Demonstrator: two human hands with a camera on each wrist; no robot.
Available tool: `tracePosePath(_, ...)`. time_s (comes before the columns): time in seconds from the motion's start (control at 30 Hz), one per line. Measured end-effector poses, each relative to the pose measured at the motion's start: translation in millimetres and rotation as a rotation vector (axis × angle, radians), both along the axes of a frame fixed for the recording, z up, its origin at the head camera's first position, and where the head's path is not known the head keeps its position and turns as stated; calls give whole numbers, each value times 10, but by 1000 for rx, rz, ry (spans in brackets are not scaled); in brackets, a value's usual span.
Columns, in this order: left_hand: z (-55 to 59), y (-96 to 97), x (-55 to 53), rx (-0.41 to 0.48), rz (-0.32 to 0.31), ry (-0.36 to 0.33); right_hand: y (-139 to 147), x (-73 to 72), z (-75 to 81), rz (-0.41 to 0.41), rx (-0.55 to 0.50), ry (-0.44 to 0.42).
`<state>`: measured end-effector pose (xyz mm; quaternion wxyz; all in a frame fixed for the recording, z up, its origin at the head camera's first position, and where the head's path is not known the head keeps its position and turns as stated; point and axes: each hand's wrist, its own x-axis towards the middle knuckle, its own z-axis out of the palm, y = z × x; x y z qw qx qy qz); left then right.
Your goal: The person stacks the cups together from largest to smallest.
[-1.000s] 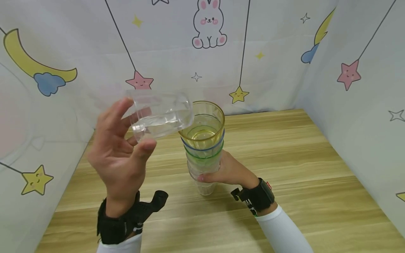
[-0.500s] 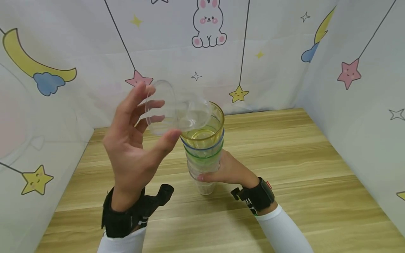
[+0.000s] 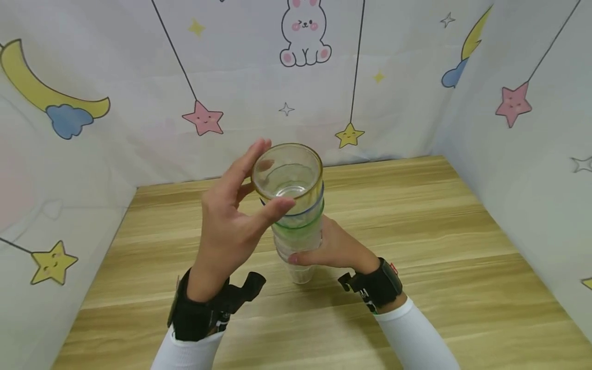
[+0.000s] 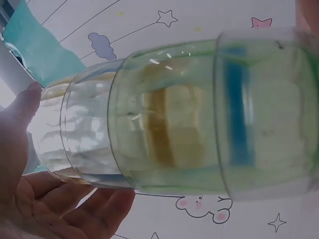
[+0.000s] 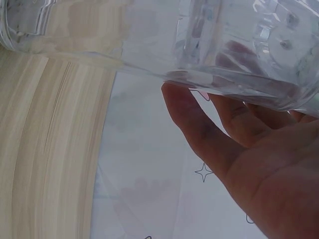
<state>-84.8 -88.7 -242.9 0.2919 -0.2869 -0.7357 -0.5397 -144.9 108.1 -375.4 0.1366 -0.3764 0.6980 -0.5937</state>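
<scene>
A tall stack of nested plastic cups stands upright on the wooden table. A yellow-rimmed cup [image 3: 316, 186] is on top, with a blue-rimmed cup [image 3: 311, 210] and a green-rimmed cup [image 3: 299, 227] below it, and clear cups [image 3: 301, 276] at the base. My left hand [image 3: 233, 213] grips the top cup, thumb at the near rim and fingers around the left side. Clear plastic shows inside that cup. In the left wrist view the fingers [image 4: 112, 211] lie along the stack [image 4: 164, 124]. My right hand [image 3: 335, 244] holds the lower stack from the right.
The wood-grain table [image 3: 444, 246] extends around the stack. Behind it hangs a white cloth [image 3: 250, 67] printed with stars, moons and a rabbit, and similar cloth walls [image 3: 546, 169] border both sides.
My left hand has moved right with the tilted clear cup and lowered it into the top of the stack. The stack's top has shifted slightly left. My right hand keeps its hold.
</scene>
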Motion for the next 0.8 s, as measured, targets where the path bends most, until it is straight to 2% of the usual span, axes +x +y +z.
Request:
tracePosePath(0.13, -87, 18, -33, 17, -52, 0, 8, -3, -1, -2, -4, -3)
tracePosePath(0.47, -310, 40, -56, 53, -92, 1, 12, 7, -11, -1, -19, -15)
tracePosePath(0.67, -431, 59, -53, 64, -71, 31, 13, 26, -7, 1, -23, -8)
tracePosePath(0.8, -586, 52, -53, 5, -26, -5, 12, 14, -24, 10, -33, 7)
